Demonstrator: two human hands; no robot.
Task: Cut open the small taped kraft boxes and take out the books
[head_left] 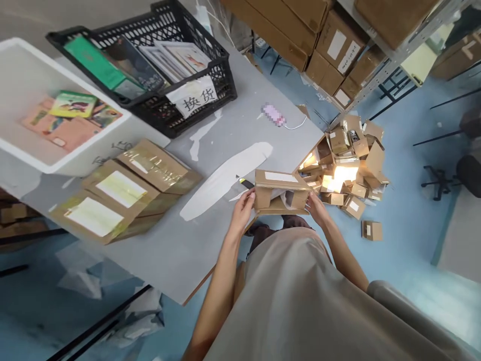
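I hold an opened flat cardboard box (280, 186) at the near edge of the grey table (210, 165), one hand on each end. My left hand (243, 206) grips its left end, fingers curled round the flap. My right hand (314, 206) grips its right end. White paper shows inside the open box. A small knife with a black and yellow handle (245, 182) lies on the table just left of the box.
Three taped cardboard parcels (124, 193) lie at the table's left. Behind them stand a white bin (45, 108) with booklets and a black crate (150, 65) with books. A heap of empty boxes (349, 165) covers the floor at right, below shelves of cartons (330, 45).
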